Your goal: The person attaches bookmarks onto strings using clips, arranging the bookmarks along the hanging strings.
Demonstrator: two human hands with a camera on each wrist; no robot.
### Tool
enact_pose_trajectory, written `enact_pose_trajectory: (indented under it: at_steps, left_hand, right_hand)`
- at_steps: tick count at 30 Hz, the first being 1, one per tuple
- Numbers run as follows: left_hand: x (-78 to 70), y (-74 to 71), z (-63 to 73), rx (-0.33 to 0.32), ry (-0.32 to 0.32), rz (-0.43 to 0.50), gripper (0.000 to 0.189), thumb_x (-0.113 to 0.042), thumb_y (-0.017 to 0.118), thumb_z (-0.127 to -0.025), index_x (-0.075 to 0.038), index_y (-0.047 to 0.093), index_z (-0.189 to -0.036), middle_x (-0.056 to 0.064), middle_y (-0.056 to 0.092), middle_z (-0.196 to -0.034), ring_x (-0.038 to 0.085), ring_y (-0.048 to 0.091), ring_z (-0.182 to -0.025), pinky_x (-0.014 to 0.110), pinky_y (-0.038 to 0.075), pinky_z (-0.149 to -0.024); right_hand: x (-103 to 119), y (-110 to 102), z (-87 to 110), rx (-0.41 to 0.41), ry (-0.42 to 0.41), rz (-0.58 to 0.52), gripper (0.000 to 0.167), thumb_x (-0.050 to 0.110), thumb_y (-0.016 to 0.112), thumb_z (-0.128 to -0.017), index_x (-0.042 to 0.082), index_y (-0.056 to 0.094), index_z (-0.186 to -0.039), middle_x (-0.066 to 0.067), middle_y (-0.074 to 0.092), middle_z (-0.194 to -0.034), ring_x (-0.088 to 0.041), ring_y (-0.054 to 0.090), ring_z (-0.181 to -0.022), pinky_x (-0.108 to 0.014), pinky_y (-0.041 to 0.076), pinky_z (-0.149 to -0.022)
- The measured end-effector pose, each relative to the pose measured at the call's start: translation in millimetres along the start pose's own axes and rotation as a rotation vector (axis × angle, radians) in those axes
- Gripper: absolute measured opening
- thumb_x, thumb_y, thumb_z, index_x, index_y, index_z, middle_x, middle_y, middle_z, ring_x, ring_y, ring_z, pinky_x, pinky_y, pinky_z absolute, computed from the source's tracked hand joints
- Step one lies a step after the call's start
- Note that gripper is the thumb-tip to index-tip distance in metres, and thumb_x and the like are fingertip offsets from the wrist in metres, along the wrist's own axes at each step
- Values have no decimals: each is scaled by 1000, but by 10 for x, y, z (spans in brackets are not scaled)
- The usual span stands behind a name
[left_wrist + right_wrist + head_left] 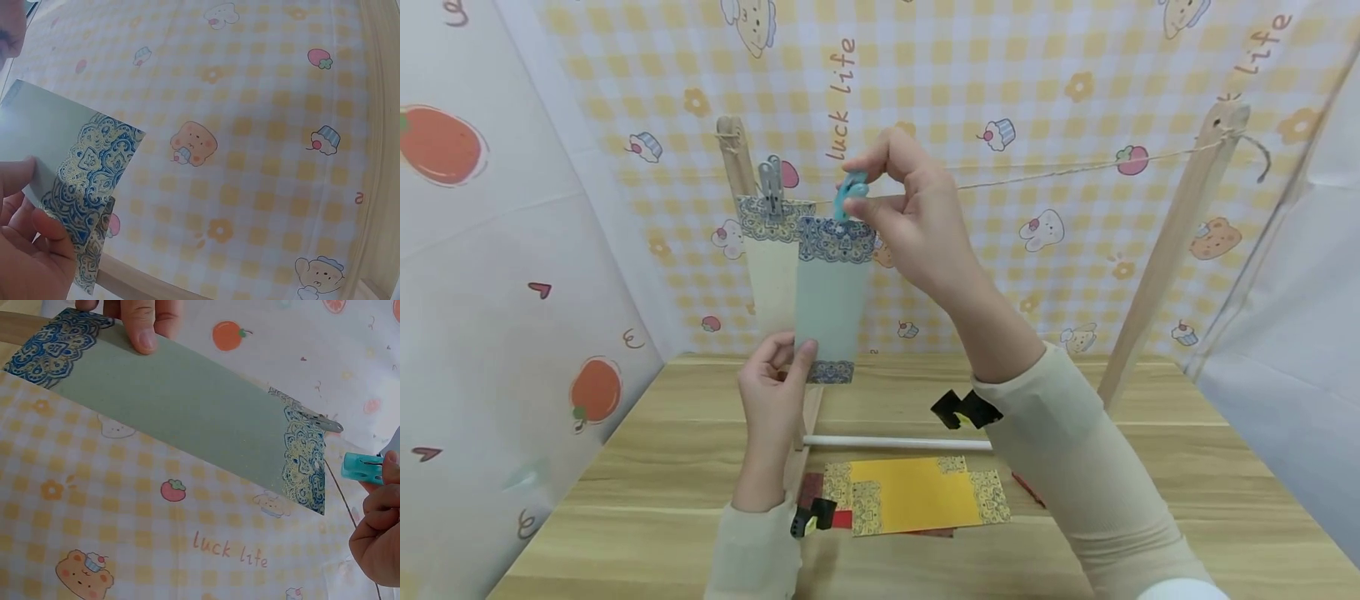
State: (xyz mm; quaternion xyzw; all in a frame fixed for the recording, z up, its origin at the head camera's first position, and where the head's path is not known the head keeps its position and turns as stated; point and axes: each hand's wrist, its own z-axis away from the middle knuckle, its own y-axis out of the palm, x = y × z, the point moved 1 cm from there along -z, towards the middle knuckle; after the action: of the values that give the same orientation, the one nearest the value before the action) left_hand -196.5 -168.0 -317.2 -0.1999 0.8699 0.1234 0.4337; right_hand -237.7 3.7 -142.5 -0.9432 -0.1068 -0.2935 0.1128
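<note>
The green card (831, 304) is held up near the string (1052, 174), pinched low between thumb and fingers of the left hand (775, 379). The blue clip (359, 467) is pinched in the fingers of the right hand (921, 221), just off the card's top edge. Clipping card to string seems to be underway; both probably need to be caught together. Part of the string is hidden behind the right hand; the clip's back is covered by fingers.
</note>
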Motion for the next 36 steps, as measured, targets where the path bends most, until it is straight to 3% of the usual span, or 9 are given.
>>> enact_pose_trajectory:
  at_steps: [5, 11, 19, 23, 26, 29, 36]
  left_hand:
    - [2, 16, -17, 1, -3, 21, 17, -6, 68, -93, 11, 66, -98, -28, 72, -83, 0, 58, -60, 15, 31, -41]
    - [6, 30, -26, 0, -23, 30, 19, -7, 68, -93, 11, 66, -100, -28, 72, -84, -1, 51, -53, 15, 29, -40]
    - [11, 40, -26, -4, -25, 22, 19, -6, 68, -93, 12, 66, -100, -29, 71, -82, -2, 45, -50, 14, 28, -40]
    - [12, 41, -26, -3, -23, 18, 19, -7, 68, -94, 11, 66, -100, -28, 71, -82, -2, 48, -52, 14, 29, -41]
    - [22, 37, -25, -5, -28, 13, 19, -6, 68, -93, 11, 65, -99, -29, 70, -81, -3, 43, -50, 14, 29, -41]
    - [38, 36, -25, -10, -38, 9, 18, -6, 68, -93, 11, 65, -99, -30, 70, -81, -4, 40, -48, 13, 29, -42]
    - [28, 48, -37, -15, -30, 13, 18, -6, 68, -93, 10, 66, -100, -29, 70, -81, -2, 56, -61, 13, 34, -45]
  right_hand:
    - [24, 25, -98, -16, 26, -19, 16, -18, 62, -86, -6, 59, -98, -3, 56, -91, -15, 59, -90, -30, 59, -82]
    - [23, 41, -188, -28, 92, 17, 16, -14, 65, -87, -2, 60, -97, -3, 57, -88, -18, 61, -92, -30, 59, -79]
    - [26, 51, -290, -9, 161, 115, 14, -8, 68, -88, 2, 61, -96, -1, 60, -78, -18, 62, -96, -27, 34, -108]
    - [15, 49, -327, 25, 182, 144, 14, -8, 68, -88, -1, 61, -98, -1, 63, -75, -17, 60, -102, -29, 36, -105]
    - [11, 54, -347, 64, 209, 135, 15, -8, 67, -89, 0, 61, -100, -3, 63, -76, -16, 60, -105, -29, 44, -98]
    - [9, 65, -355, 109, 234, 115, 15, -9, 65, -90, 2, 61, -100, -6, 61, -78, -17, 62, -100, -27, 51, -89]
    - [0, 75, -335, 150, 262, 140, 16, -9, 64, -90, 3, 59, -100, -7, 59, -80, -18, 62, -85, -25, 51, -77]
